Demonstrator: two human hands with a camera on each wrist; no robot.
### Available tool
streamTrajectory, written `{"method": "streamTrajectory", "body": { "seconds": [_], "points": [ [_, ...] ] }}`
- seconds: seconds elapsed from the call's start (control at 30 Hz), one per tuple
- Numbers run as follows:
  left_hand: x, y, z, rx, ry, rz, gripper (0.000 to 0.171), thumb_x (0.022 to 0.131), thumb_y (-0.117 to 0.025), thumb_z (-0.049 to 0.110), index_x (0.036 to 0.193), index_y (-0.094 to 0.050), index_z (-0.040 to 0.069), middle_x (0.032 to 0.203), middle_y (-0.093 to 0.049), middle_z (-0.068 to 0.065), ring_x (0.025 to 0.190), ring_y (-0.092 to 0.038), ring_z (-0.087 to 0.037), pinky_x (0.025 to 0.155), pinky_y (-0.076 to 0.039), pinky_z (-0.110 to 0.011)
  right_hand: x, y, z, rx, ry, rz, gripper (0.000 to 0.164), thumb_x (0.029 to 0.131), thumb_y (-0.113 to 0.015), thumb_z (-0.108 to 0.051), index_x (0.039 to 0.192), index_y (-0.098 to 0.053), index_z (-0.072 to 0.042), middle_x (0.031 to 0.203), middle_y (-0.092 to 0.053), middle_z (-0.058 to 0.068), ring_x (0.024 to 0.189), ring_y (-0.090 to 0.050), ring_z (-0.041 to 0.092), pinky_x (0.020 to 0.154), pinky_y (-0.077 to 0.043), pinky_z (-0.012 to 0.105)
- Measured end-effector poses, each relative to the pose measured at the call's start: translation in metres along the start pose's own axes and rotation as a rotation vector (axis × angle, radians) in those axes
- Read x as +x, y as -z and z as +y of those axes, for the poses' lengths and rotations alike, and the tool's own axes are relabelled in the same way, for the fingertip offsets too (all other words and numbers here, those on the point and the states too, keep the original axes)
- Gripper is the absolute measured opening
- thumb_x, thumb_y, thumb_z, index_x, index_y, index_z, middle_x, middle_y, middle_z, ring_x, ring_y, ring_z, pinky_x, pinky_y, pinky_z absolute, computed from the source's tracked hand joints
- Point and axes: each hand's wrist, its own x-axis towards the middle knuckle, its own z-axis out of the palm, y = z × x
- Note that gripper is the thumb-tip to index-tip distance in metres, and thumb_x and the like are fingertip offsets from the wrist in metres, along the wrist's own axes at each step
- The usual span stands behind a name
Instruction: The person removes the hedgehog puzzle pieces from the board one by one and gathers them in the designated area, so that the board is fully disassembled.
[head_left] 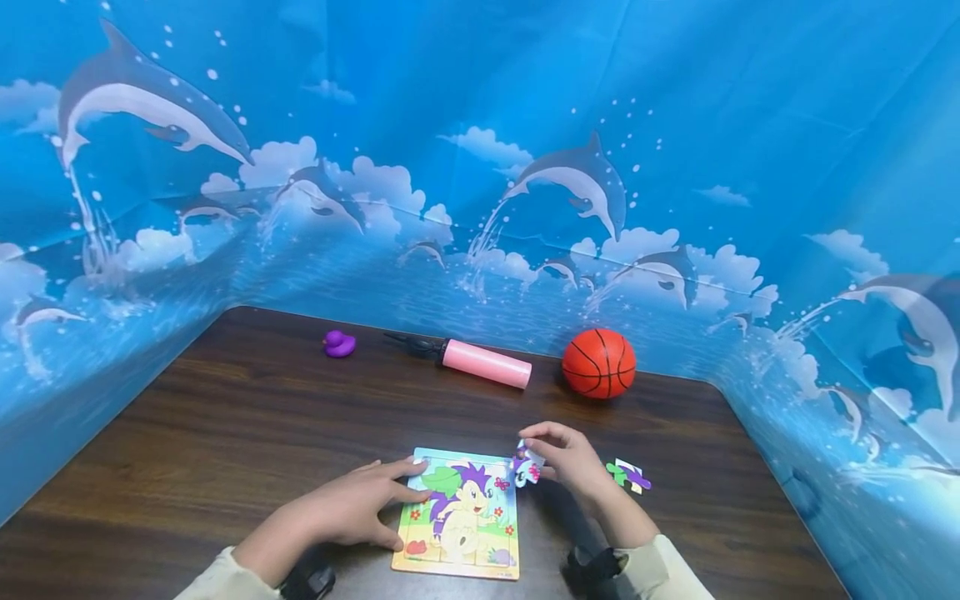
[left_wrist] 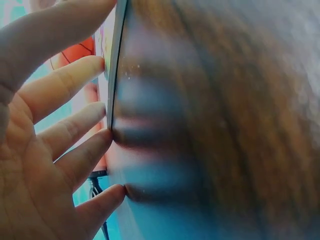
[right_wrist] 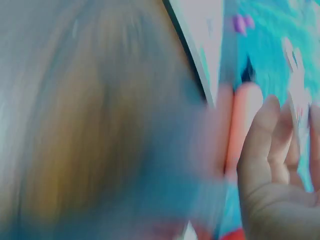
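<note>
Left hand [head_left: 352,507] flat, fingers spread, steadying colourful cartoon jigsaw board [head_left: 460,523] on dark wooden table [head_left: 225,433] | right hand [head_left: 566,457] pinching purple-white cardboard piece [head_left: 527,468] at board's upper-right corner | green-purple loose piece [head_left: 628,476] waiting right (board looks mostly filled).

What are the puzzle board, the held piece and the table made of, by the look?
Puzzle board: likely thin wood or card, with a glossy print and a pale flat edge. Piece pinched by the right hand: same printed sheet, it seems. Table: dark wood-grain surface with a soft sheen, possibly laminate.
</note>
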Motion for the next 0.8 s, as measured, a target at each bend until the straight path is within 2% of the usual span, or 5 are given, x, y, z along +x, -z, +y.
{"method": "streamTrajectory", "body": {
  "seconds": [0.13, 0.23, 0.43, 0.6, 0.8],
  "points": [
    [-0.002, 0.001, 0.0, 0.002, -0.009, 0.011, 0.06, 0.078, -0.083, 0.04, 0.134, -0.065, 0.029, 0.155, -0.041, -0.005, 0.143, -0.033, -0.034, 0.115, -0.023, -0.062, -0.008, 0.048, 0.009, 0.1, -0.103, 0.149, 0.037, 0.1, -0.059, -0.022, 0.128, -0.06, 0.002, 0.125, -0.057, 0.013, 0.117, -0.051, 0.032, 0.088, -0.054, 0.045],
    [-0.003, 0.001, -0.001, 0.001, -0.004, 0.013, 0.06, 0.077, -0.083, 0.04, 0.133, -0.065, 0.029, 0.155, -0.041, -0.005, 0.143, -0.033, -0.034, 0.115, -0.023, -0.062, -0.017, 0.09, 0.021, -0.001, -0.132, 0.248, 0.04, 0.103, -0.054, -0.023, 0.132, -0.057, 0.005, 0.135, -0.052, 0.02, 0.124, -0.046, 0.036, 0.09, -0.053, 0.045],
    [-0.005, 0.002, -0.001, -0.008, 0.027, 0.014, 0.06, 0.076, -0.085, 0.039, 0.132, -0.067, 0.028, 0.154, -0.043, -0.004, 0.143, -0.034, -0.035, 0.114, -0.024, -0.062, -0.033, 0.153, 0.051, -0.264, -0.181, 0.376, 0.038, 0.104, -0.05, -0.02, 0.126, -0.059, 0.009, 0.121, -0.061, 0.022, 0.093, -0.055, 0.022, 0.069, -0.054, 0.031],
    [-0.002, 0.0, -0.001, -0.013, 0.03, 0.006, 0.06, 0.076, -0.085, 0.039, 0.132, -0.066, 0.029, 0.154, -0.043, -0.005, 0.142, -0.035, -0.036, 0.115, -0.024, -0.061, -0.04, 0.175, 0.068, -0.307, -0.216, 0.442, 0.035, 0.101, -0.052, -0.017, 0.119, -0.062, 0.01, 0.109, -0.063, 0.018, 0.076, -0.048, 0.016, 0.059, -0.045, 0.029],
    [0.002, -0.003, -0.001, -0.02, 0.041, -0.004, 0.06, 0.076, -0.085, 0.038, 0.132, -0.066, 0.03, 0.154, -0.042, -0.004, 0.142, -0.035, -0.037, 0.114, -0.026, -0.061, -0.041, 0.178, 0.072, -0.372, -0.207, 0.476, 0.033, 0.098, -0.053, -0.016, 0.114, -0.064, 0.011, 0.088, -0.059, 0.009, 0.067, -0.047, 0.016, 0.057, -0.041, 0.03]
  ]
}}
